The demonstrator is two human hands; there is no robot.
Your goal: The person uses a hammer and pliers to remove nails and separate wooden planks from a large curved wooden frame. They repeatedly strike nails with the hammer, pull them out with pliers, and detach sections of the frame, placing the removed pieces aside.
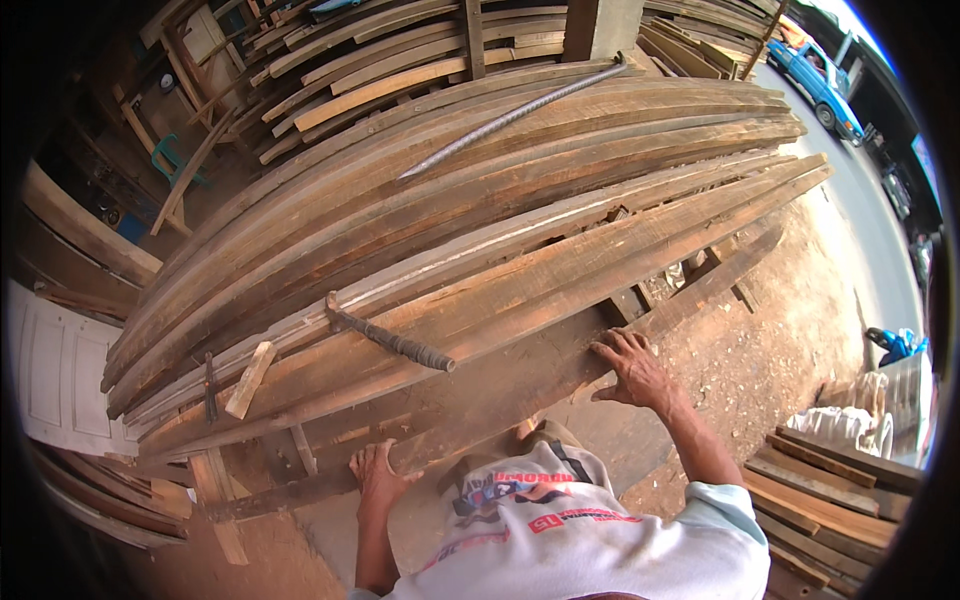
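A long, dark, weathered plank (pixel 480 425) runs slantwise just before my body. My left hand (pixel 378 472) grips it toward the left, fingers over the wood and thumb apart. Farther along to the right, my right hand (pixel 637 372) grips the same plank, its fingers bent over the top and the thumb on the near side. Beyond the plank, a hammer (pixel 390 338) with a dark wrapped handle lies across the stacked boards (pixel 560 265). A short wood offcut (pixel 250 380) and a slim dark tool (pixel 210 388) lie left of it.
A ribbed steel bar (pixel 510 118) with a bent end lies on the far boards. More timber is piled behind (pixel 400 85) and at the lower right (pixel 820 500). A white panelled door (pixel 70 375) stands at left. A blue pickup (pixel 815 85) is on the road.
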